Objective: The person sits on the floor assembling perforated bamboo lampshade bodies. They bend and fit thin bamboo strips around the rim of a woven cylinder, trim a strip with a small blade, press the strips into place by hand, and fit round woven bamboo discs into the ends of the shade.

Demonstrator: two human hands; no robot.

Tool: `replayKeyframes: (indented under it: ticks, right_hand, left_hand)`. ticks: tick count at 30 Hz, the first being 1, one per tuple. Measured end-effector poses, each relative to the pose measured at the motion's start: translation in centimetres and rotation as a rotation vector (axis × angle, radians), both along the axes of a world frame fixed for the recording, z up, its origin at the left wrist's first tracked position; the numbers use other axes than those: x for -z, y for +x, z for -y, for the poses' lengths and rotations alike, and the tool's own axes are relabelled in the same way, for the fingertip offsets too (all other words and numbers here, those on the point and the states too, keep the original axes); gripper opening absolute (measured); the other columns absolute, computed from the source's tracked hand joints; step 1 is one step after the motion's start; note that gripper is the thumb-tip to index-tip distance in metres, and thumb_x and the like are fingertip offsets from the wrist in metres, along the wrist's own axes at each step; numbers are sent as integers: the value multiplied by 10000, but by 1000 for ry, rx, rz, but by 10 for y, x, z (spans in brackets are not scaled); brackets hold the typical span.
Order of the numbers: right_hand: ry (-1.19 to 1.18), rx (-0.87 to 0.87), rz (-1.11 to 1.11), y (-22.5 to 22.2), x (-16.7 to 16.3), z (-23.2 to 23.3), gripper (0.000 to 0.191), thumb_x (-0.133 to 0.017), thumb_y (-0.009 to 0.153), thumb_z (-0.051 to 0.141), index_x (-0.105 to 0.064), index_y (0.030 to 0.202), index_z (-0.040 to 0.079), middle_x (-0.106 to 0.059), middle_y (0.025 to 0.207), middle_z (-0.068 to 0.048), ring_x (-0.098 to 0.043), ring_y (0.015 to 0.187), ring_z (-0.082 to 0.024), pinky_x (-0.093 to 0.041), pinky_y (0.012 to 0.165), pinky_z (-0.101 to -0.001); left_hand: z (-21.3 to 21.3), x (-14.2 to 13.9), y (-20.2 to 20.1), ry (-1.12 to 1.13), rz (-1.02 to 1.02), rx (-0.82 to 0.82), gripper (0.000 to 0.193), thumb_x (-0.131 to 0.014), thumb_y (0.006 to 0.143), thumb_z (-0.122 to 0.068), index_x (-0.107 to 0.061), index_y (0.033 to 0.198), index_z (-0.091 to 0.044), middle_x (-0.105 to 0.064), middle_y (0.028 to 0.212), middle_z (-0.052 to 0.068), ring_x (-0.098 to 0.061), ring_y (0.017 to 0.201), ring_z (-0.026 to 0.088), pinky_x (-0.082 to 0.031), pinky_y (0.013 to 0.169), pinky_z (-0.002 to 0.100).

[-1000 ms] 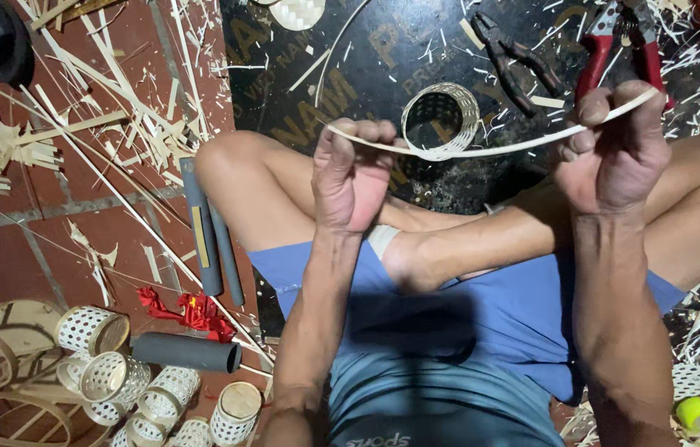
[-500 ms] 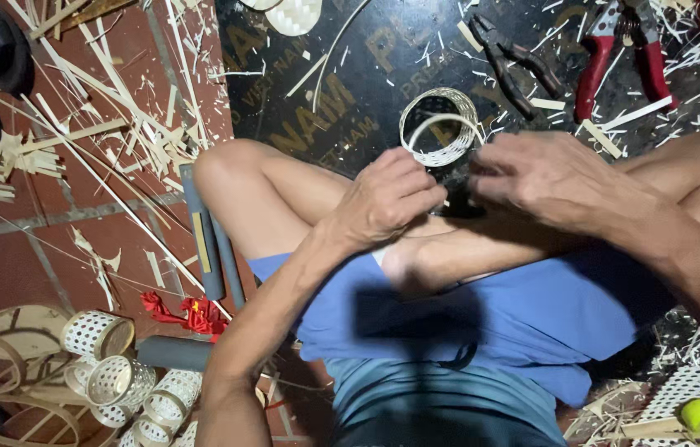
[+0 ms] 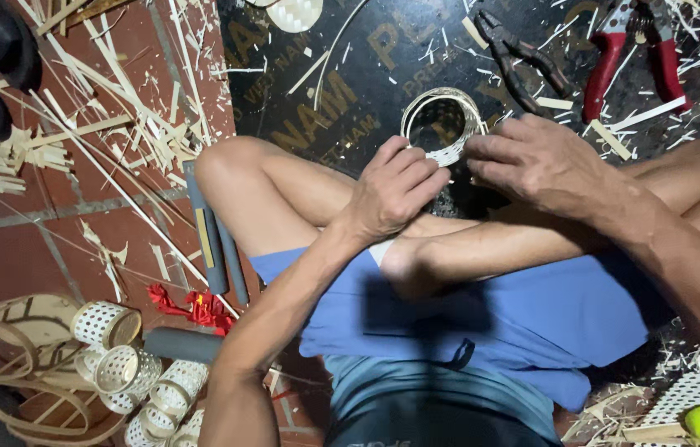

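hands together on woven ring (image 3: pixel 442 124): i see left hand (image 3: pixel 395 186) and right hand (image 3: pixel 536 161) both pinching its rim; pliers (image 3: pixel 524 58) nearby.

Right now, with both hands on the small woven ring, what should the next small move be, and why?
Probably press the loose strip flat around the woven ring. The left hand and right hand both pinch its near edge, and pale bands stand off its rim, not lying snug.

pale perforated woven ring (image 3: pixel 442 124), red-handled cutters (image 3: pixel 631 50), blue shorts (image 3: pixel 515 323)
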State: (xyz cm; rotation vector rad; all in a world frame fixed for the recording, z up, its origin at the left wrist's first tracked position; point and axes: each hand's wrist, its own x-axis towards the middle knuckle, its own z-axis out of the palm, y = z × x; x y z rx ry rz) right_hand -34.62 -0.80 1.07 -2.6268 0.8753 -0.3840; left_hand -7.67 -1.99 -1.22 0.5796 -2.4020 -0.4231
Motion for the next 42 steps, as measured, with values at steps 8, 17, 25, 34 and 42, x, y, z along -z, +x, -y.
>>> replayKeyframes:
  ticks: [8,17,25,34,42]
  right_hand:
    - [21,-9,46,2,1,8,509,-721,574,193,-741,1035,-21,-689,1170,-120,-610,908,-268,-538,758,-386]
    - [41,7,86,-1,8,9,301,-692,742,73,-731,1021,-30,-686,1186,-136,-643,965,-267,-559,797,-363]
    - [14,-2,26,-1,9,9,305,-666,744,101,-730,1013,-27,-691,1183,-138,-633,981,-272,-541,831,-379]
    - [-41,-26,19,-2,13,11,312,-639,759,106,-711,1033,-24,-684,1171,-136,-634,1005,-286,-531,856,-391]
    - [-35,-18,36,0,16,14,305,-659,779,95,-708,1054,-27,-687,1163,-142,-638,1004,-268,-527,849,-385]
  left_hand:
    - [3,-3,-8,53,64,-61,206,-656,886,-112,-680,1072,-25,-638,967,76,-607,933,247,-474,865,412]
    - [-1,-3,-32,151,41,-230,121,-640,915,-86,-676,1031,-82,-596,902,30,-594,903,231,-447,835,398]
    - [1,1,-31,104,114,-236,183,-633,907,-90,-677,1082,-60,-590,902,45,-579,901,234,-431,818,398]
    - [10,2,-44,395,132,-363,54,-718,858,-116,-742,898,-88,-592,855,72,-565,885,297,-472,763,432]
    - [20,2,-32,420,265,-251,56,-671,789,-22,-706,818,-56,-596,868,100,-579,915,314,-519,790,421]
